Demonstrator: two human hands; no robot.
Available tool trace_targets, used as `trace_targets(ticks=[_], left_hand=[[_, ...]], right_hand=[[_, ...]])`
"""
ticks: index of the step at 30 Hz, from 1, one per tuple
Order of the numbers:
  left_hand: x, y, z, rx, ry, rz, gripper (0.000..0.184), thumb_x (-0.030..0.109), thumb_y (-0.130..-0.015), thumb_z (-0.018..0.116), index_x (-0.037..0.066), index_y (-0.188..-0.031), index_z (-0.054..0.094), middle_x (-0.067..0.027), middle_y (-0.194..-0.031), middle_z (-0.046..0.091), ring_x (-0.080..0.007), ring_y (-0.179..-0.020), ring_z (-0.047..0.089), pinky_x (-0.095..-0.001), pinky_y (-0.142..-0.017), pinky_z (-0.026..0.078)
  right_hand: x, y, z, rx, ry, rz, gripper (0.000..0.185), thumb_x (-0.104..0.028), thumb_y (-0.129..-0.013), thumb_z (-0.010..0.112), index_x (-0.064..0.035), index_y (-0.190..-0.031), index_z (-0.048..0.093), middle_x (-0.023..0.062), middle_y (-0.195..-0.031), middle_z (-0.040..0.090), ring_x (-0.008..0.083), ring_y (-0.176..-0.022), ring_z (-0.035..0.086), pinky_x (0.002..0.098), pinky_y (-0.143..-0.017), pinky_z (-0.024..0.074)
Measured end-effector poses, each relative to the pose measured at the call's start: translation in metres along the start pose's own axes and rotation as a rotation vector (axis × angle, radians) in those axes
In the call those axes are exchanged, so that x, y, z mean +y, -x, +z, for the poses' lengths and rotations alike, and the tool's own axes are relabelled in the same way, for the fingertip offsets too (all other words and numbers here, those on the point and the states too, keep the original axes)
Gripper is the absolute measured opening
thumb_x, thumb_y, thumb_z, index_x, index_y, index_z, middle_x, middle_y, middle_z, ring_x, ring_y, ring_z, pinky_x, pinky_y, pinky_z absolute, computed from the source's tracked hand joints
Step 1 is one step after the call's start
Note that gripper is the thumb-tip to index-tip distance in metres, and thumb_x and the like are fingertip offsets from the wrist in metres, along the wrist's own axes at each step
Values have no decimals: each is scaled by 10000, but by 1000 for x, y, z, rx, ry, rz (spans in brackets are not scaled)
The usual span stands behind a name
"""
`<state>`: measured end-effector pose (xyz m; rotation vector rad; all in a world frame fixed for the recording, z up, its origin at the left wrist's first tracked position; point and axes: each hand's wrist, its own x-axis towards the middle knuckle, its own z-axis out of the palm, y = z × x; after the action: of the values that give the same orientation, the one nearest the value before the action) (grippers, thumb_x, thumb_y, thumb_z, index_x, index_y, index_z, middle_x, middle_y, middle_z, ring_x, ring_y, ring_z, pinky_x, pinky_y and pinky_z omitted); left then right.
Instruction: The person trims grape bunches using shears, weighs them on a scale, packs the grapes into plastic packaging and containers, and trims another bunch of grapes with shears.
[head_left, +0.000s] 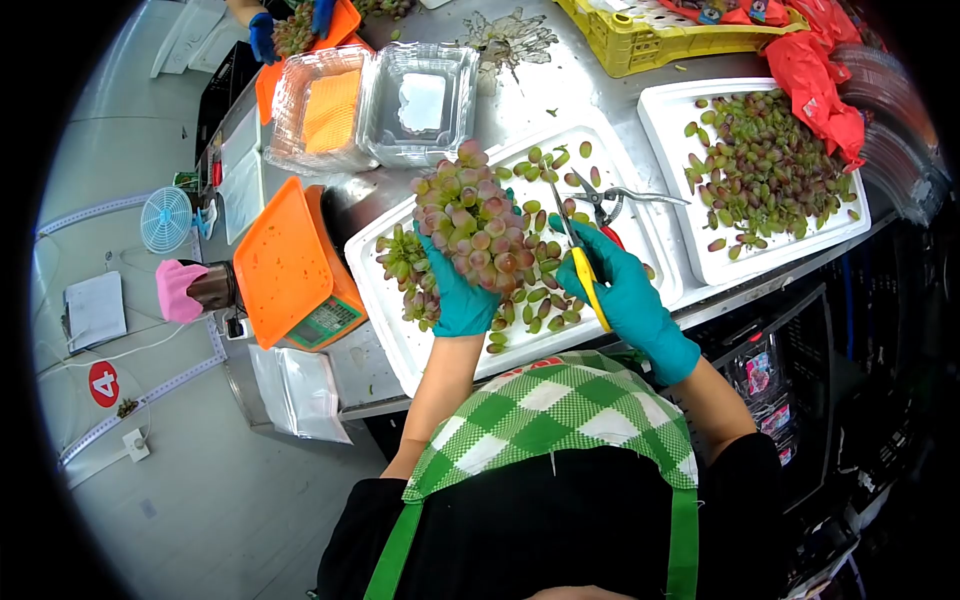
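Observation:
A large bunch of pinkish-green grapes [475, 215] rests in my left hand [460, 295], gloved in teal, above a white foam tray [385, 335]. My right hand [625, 295], also gloved, grips yellow-handled scissors [586, 275], their blades pointing up beside the bunch. Loose grapes [545, 310] are scattered over the tray, and a smaller cluster [405, 262] lies at its left, partly behind my left hand. Pruning shears [610, 200] with a red handle lie across the tray's right rim, just beyond my right hand.
Clear plastic boxes [425, 105] stand behind the tray. An orange-topped scale [285, 265] is on the left. At right, another foam tray [705, 265] holds many loose grapes, near a yellow crate [630, 50]. A co-worker's blue-gloved hand [262, 38] appears at top left.

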<state>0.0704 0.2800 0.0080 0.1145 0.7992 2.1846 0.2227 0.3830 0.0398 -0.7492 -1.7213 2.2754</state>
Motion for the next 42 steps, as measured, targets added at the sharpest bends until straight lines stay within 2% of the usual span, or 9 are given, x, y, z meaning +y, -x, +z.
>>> trace_targets(ticks=[2,8,11,14,24,30,33,38,42], left_hand=[[2,-1,10,58,-34,40,490,429,-869,281,127,-1254,310,-68,-1239,382,-224,-1115,404,-372,-948,338],[5,-1,14,86,-24,29,507,442,-869,279,110,-1251,309,-78,-1229,393,-222,-1078,435,-355,-918,368],[4,-1,25,86,-75,66,512,448,-870,275,107,-1251,305,-84,-1229,392,-224,-1073,442,-354,-916,373],[0,5,29,121,-110,98,505,442,-871,280,113,-1253,305,-83,-1244,377,-224,-1111,413,-353,-932,361],[-3,6,17,96,-107,34,464,391,-879,296,103,-1243,314,-86,-1219,400,-214,-1069,449,-334,-900,399],[-10,-10,-11,-60,52,-35,428,354,-889,286,109,-1237,325,-79,-1192,422,-191,-1039,469,-315,-870,418],[-9,-8,2,-26,-106,31,418,336,-894,280,112,-1245,317,-77,-1195,418,-182,-1051,457,-308,-878,408],[-5,-2,1,11,-70,28,469,396,-881,277,126,-1264,294,-82,-1245,373,-206,-1109,410,-342,-934,355],[-2,6,12,52,-44,-4,515,444,-868,273,127,-1273,278,-83,-1278,339,-224,-1145,376,-365,-956,331]], right_hand=[[-7,4,-3,9,112,17,561,-156,-734,654,-18,-1211,393,53,-914,555,53,-794,490,199,-705,423],[-2,-6,4,39,-106,-74,610,-175,-716,670,-20,-1222,367,81,-965,555,84,-845,521,217,-750,428],[2,-16,13,36,60,-75,645,-192,-704,680,-9,-1226,349,93,-1009,544,104,-896,527,232,-779,431],[-1,-18,25,0,-57,-99,669,-204,-694,689,-8,-1229,338,99,-1026,538,106,-912,523,240,-787,434],[12,-17,22,-8,-126,-18,607,-120,-709,671,-14,-1222,364,44,-1028,530,80,-884,505,219,-748,444],[11,-16,26,22,-275,-32,554,18,-741,584,-28,-1235,337,67,-1185,445,131,-972,500,245,-817,443],[17,-14,29,53,-319,-54,577,-93,-728,649,-24,-1226,367,48,-1045,520,80,-890,499,204,-762,429],[14,-9,30,191,-66,-167,610,-136,-693,681,-67,-1221,383,55,-971,530,85,-838,498,218,-719,433],[-12,-2,37,184,334,-334,645,-150,-656,697,-89,-1217,384,77,-904,528,112,-788,509,234,-684,436]])
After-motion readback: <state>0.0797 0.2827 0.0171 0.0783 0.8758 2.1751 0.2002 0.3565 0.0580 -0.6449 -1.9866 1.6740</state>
